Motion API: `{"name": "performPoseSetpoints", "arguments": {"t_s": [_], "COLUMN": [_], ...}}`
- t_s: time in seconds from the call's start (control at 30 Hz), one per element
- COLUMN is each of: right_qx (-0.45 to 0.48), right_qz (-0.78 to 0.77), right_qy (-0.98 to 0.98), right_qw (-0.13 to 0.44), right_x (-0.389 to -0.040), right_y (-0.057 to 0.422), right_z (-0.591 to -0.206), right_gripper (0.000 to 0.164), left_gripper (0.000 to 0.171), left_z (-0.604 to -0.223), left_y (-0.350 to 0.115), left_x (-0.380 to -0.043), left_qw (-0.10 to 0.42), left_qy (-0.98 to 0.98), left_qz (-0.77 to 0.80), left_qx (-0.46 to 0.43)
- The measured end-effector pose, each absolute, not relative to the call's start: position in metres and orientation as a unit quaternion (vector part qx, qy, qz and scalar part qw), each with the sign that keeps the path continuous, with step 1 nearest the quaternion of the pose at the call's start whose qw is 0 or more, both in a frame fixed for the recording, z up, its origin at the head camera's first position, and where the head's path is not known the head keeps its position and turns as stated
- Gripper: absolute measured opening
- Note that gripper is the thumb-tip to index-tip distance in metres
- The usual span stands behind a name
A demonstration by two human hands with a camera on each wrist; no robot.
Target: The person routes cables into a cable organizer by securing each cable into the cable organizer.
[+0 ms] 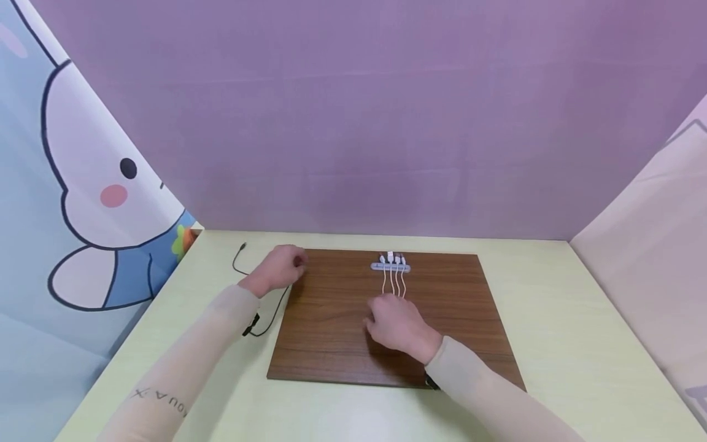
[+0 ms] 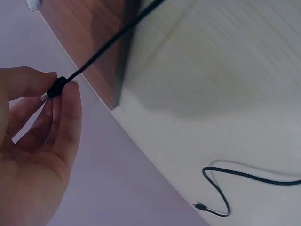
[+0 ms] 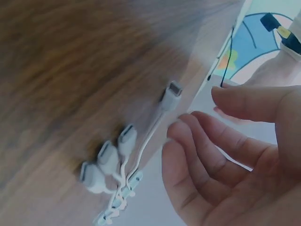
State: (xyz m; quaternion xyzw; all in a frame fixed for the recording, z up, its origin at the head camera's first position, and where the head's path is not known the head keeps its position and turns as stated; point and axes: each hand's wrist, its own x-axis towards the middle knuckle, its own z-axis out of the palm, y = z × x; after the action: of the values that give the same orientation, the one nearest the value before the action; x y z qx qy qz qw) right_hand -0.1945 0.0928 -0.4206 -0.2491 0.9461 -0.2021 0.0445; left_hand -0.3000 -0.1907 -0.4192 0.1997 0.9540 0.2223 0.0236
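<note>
My left hand is raised over the left edge of the brown wooden board. Between its thumb and fingers it pinches the plug of a black charging cable, metal tip showing. The cable's other end lies on the table near its back edge. Over the middle of the board is my right hand, loosely curled and holding nothing. Close to it lie several white cable connectors. Their cords run through a pale blue cable clip at the board's back; the right hand partly hides them in the head view.
The board lies on a pale yellow table. Behind stands a purple cloth backdrop. A cartoon-print cloth hangs at the left, and a pale cloth at the right.
</note>
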Motion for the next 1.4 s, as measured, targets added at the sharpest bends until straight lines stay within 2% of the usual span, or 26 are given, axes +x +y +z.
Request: {"name": "performPoseSetpoints", "arguments": {"t_s": [0.13, 0.23, 0.47, 0.6, 0.73, 1.1, 1.2, 1.4], "right_qx": [-0.246, -0.245, -0.233, -0.211, -0.194, -0.130, -0.119, -0.107], "right_qz": [-0.252, -0.291, -0.363, -0.402, -0.435, -0.555, -0.581, -0.617], "right_qy": [0.933, 0.920, 0.897, 0.886, 0.874, 0.802, 0.782, 0.758], "right_qw": [0.078, 0.096, 0.090, 0.092, 0.101, 0.180, 0.191, 0.183], "right_x": [-0.195, -0.197, -0.202, -0.206, -0.208, -0.213, -0.213, -0.214], "right_y": [0.090, 0.087, 0.081, 0.076, 0.073, 0.064, 0.062, 0.061], "right_z": [-0.418, -0.419, -0.420, -0.420, -0.420, -0.422, -0.423, -0.424], "right_gripper": [0.009, 0.009, 0.006, 0.011, 0.020, 0.035, 0.033, 0.017], "left_gripper": [0.023, 0.022, 0.016, 0.013, 0.012, 0.013, 0.013, 0.019], "left_z": [-0.413, -0.411, -0.403, -0.397, -0.394, -0.390, -0.388, -0.382], "left_y": [-0.181, -0.175, -0.159, -0.147, -0.136, -0.115, -0.109, -0.098], "left_x": [-0.297, -0.294, -0.288, -0.285, -0.283, -0.278, -0.278, -0.280], "left_qw": [0.019, 0.022, 0.005, -0.006, 0.006, 0.006, 0.001, -0.005], "left_qy": [0.944, 0.939, 0.926, 0.916, 0.904, 0.882, 0.880, 0.869], "left_qz": [0.240, 0.253, 0.279, 0.301, 0.338, 0.401, 0.411, 0.440], "left_qx": [0.225, 0.232, 0.256, 0.267, 0.261, 0.246, 0.236, 0.228]}}
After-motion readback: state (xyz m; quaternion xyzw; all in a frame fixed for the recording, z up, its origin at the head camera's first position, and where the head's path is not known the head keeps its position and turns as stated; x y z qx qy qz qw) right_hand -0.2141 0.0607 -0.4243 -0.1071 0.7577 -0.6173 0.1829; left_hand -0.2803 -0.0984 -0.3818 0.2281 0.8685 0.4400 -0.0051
